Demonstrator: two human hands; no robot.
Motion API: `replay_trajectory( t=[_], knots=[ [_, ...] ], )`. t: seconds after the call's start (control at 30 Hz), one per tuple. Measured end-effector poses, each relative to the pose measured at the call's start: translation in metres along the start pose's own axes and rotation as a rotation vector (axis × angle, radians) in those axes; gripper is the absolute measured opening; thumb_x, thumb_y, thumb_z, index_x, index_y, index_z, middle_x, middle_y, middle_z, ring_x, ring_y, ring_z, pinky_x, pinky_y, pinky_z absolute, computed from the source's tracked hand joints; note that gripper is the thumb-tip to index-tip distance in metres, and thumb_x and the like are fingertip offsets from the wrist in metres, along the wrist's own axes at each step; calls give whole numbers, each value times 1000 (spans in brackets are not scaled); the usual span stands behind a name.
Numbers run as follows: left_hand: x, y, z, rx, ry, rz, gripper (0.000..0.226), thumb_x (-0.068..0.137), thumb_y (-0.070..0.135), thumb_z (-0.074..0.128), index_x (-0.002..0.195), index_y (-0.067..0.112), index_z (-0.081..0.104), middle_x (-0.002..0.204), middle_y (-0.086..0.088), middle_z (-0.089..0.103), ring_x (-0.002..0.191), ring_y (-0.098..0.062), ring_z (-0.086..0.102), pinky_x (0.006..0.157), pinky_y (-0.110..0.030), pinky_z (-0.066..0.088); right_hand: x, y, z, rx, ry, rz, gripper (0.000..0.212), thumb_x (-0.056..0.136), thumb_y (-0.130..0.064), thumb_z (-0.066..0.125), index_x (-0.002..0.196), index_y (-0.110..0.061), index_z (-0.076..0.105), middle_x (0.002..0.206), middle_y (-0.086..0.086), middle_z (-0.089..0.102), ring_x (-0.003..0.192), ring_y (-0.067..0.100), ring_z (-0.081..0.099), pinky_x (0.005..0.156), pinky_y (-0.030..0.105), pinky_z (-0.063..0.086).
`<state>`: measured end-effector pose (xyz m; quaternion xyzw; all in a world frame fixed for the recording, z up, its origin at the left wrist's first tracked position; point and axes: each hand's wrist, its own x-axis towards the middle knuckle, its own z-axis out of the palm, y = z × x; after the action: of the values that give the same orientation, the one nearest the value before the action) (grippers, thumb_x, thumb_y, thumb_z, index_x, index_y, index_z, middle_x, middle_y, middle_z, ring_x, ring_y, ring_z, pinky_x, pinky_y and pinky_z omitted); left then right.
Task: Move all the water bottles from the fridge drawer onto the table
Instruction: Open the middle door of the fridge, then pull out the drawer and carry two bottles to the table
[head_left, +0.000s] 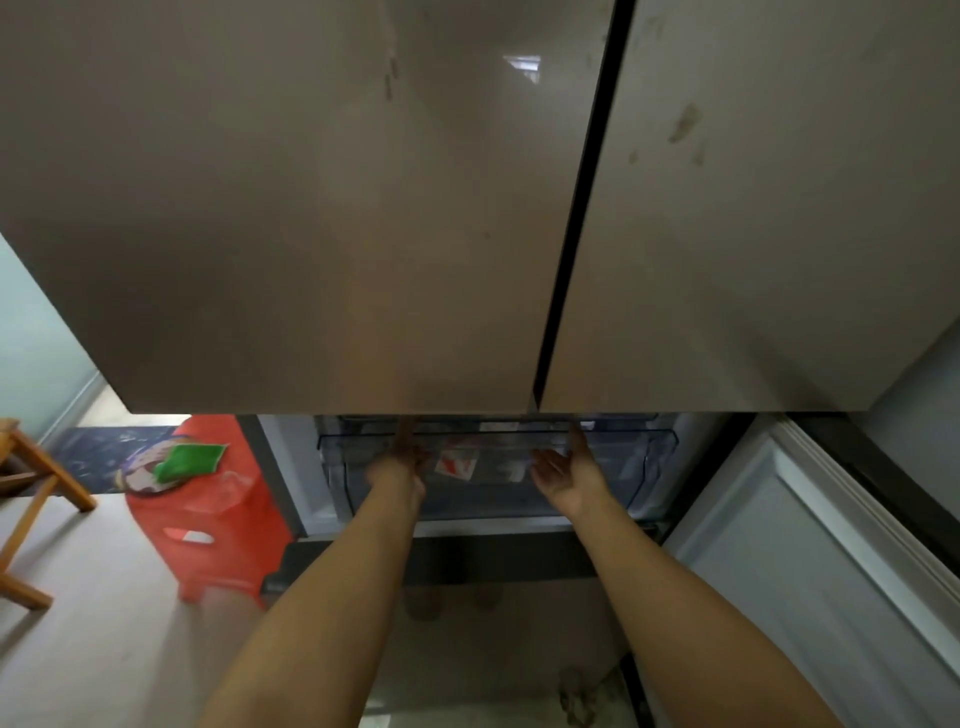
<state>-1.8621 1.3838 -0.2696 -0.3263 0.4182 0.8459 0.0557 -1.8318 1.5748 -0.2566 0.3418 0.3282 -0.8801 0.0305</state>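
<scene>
Head view is showing both bare arms extended beneath the closed upper doors to the clear fridge drawer in the open lower compartment. The left hand is sitting at the drawer's front wall, left of centre. Blur is hiding its fingers, so their state cannot be told. The right hand is sitting right of centre, palm turned inward, fingers loosely apart and holding nothing, one digit pointing up at the rim. The water bottles are lying inside the drawer between the hands, showing only as a red-and-white label through the plastic; their count is unreadable. Step in hand, as judged: taking the first bottle. Recommended procedure: pass each hand over the rim, wrap a bottle at mid-body, and lift it clear of the wall and the door edge overhead.
</scene>
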Motion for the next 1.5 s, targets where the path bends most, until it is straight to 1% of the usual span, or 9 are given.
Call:
replay_trajectory(
  t=[0.07,0.17,0.3,0.47,0.6,0.7,0.9,1.23,1.5],
  knots=[
    [-9,-3,-4,-40,13,6,23,95,14,47,114,4,55,139,-10,45,92,-11,68,65,-16,52,-8,2,-5,-4,15,-5,52,90,-38,55,135,-18,42,137,19,45,125,30,46,64,31,45],
    [-24,-4,-9,-37,57,8,19,88,23,61,78,8,54,130,-17,53,35,-8,57,33,-18,47,-20,6,-9,-6,4,-15,50,88,-35,59,131,-13,47,138,15,46,117,26,53,62,27,46],
    [-40,-8,-21,44,122,-24,53,80,33,69,117,-2,54,124,-19,59,67,-20,59,29,-15,41,-39,11,-18,-12,26,-31,40,93,-27,52,128,-8,47,137,18,46,127,27,46,63,23,44],
    [-63,-19,-37,72,100,-7,40,81,36,67,102,5,53,121,-20,61,53,-14,52,28,-12,37,-58,19,-35,-37,23,-35,37,96,-24,45,130,-8,44,91,10,54,106,26,58,63,22,43],
    [-82,-29,-51,64,90,2,47,82,35,65,111,0,54,102,-18,66,32,-8,55,29,-11,37,-68,29,-52,-46,8,-27,18,95,-24,47,97,-7,52,99,11,55,78,19,57,61,24,44],
    [-101,-37,-62,41,62,7,51,83,34,64,119,-1,52,84,-11,62,45,-11,59,34,-14,44,-78,34,-65,-38,-8,-29,14,93,-22,49,92,-8,53,95,11,56,79,19,58,62,25,45],
    [-132,-51,-78,-1,36,29,47,83,28,65,118,-1,52,93,-14,64,62,-17,60,38,-17,49,-107,44,-83,-41,-17,-54,15,95,-21,47,86,-10,51,84,9,56,73,18,57,60,24,44],
    [-159,-62,-118,18,44,23,28,82,30,66,86,5,54,71,-9,60,30,-4,53,31,-12,40,-153,80,-107,10,20,-82,16,97,-18,44,85,-9,51,78,11,55,69,19,56,60,24,44],
    [-178,-70,-138,112,55,0,31,84,37,63,81,7,55,69,-7,60,41,-6,48,33,-15,38,-176,94,-123,-25,53,-118,16,98,-20,42,91,-9,51,80,12,57,59,17,61,36,14,45]
  ],
)
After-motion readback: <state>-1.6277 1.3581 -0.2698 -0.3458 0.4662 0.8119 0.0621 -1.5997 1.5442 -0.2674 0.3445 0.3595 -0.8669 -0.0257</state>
